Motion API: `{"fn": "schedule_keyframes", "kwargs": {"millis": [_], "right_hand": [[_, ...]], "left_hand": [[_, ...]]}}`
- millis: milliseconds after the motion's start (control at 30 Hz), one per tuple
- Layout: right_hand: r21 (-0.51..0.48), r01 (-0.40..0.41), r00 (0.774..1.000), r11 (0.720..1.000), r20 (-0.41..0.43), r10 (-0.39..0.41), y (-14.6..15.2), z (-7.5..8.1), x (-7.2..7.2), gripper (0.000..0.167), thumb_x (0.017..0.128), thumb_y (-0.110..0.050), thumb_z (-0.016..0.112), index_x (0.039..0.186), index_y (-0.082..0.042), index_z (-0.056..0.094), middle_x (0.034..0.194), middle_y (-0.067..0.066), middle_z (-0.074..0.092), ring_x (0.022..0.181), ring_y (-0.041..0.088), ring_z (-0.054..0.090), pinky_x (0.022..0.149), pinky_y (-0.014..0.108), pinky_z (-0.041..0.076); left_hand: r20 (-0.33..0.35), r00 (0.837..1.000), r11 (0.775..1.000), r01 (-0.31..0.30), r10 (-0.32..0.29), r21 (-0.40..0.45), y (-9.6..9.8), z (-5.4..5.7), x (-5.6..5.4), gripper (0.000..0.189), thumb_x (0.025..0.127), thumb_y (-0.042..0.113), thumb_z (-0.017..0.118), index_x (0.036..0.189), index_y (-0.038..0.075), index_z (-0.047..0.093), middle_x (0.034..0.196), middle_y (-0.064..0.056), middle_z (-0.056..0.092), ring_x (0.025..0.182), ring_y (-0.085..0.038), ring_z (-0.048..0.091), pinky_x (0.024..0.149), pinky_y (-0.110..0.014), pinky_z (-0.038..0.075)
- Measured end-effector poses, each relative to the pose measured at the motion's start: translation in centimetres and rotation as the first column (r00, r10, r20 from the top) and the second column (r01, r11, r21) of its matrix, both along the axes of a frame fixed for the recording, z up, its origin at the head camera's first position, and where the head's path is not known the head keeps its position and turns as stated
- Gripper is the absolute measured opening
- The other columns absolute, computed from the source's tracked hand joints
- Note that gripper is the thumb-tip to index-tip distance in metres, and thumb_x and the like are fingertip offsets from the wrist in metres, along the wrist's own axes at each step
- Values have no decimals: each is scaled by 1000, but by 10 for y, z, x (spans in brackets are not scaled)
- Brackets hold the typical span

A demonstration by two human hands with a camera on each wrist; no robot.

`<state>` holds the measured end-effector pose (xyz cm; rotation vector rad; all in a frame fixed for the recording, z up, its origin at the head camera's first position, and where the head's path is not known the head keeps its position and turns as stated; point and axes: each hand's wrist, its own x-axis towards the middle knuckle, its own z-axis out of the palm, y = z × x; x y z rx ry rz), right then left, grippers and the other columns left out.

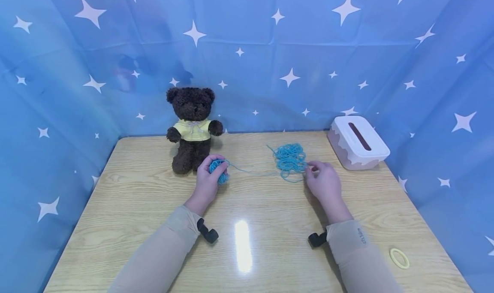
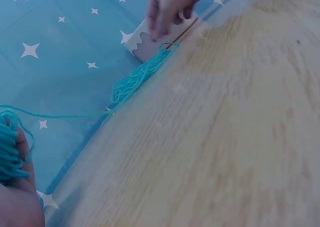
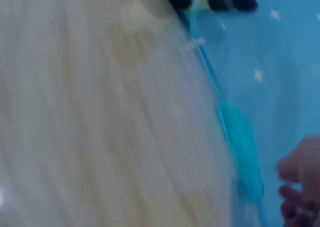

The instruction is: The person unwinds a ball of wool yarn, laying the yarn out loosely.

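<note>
At eleven o'clock my left hand (image 1: 207,178) grips the yarn ball (image 2: 10,150), likely light and squishy, best held round its middle; at one, my empty right hand (image 1: 325,181) is by loose yarn (image 1: 291,158).

Yarn pile (image 1: 290,158) on table (image 1: 275,224) between teddy bear (image 1: 191,132), left, and tissue box (image 1: 353,145), right

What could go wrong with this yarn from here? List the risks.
The loose pile of yarn lies in overlapping loops, so it could snarl. The strand runs from it to the ball in the left hand; a hard pull might draw the loops into a knot. The right hand, close beside the pile, might catch a loop.
</note>
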<state>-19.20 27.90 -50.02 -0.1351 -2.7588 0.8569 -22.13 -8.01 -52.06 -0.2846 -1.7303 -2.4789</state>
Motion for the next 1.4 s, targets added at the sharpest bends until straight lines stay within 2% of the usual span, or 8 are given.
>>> {"fn": "schedule_keyframes", "kwargs": {"millis": [67,167,300,500,633,833,1100,1400], "right_hand": [[-7,-57,994,998,-91,56,-19,2,1,30,108,-23,68,129,-4,76,121,21,74,97,38,72,84,54,60],[-33,-216,965,976,-161,208,-53,7,2,28,107,-20,71,130,-3,77,125,19,76,89,29,74,78,44,63],[-115,-394,918,912,-96,385,-98,11,4,37,109,-22,71,142,-7,71,138,17,74,93,22,76,80,36,67],[-170,-462,885,870,-29,464,-148,9,-1,42,112,-28,66,151,-11,66,144,10,74,98,20,77,87,38,67],[-138,-448,894,884,-70,442,-163,6,-4,33,112,-26,67,141,-12,74,130,6,80,90,16,73,81,34,63],[-159,-360,933,919,-60,355,-156,7,-6,21,113,-27,66,122,-17,81,110,1,82,81,11,66,71,30,57],[-177,-292,953,940,-135,271,-119,15,-2,18,111,-23,67,118,-11,80,107,7,81,84,18,71,71,31,58],[-197,-151,973,969,-201,111,-61,19,0,16,110,-16,69,116,-4,78,102,14,79,90,25,71,74,21,53]], "left_hand": [[4,1000,1000,4,-4,6,0,0,0,10,105,0,65,114,5,66,90,2,69,77,-17,67,68,-22,60],[11,1000,1000,9,-9,14,0,-1,-1,9,105,0,65,113,5,66,91,2,69,77,-16,67,67,-22,60],[20,1000,999,21,-22,27,1,-2,-1,9,105,1,66,112,7,67,92,2,69,78,-17,67,68,-22,61],[10,998,998,57,-57,21,2,-1,1,9,105,3,68,112,8,66,94,2,69,78,-16,67,68,-23,62],[5,998,998,62,-62,15,4,-3,1,8,105,3,68,112,8,66,94,2,68,78,-17,67,69,-22,61],[-13,999,999,47,-47,-20,5,-2,0,10,104,3,70,109,11,67,93,3,70,77,-16,68,69,-22,61],[-8,1000,994,-9,8,-113,1,-2,0,19,105,6,72,118,-7,65,96,5,75,80,-26,72,71,-23,62],[-2,998,992,-57,57,-113,0,-1,0,13,104,7,73,114,0,68,89,4,72,80,-22,69,70,-22,60]]}}
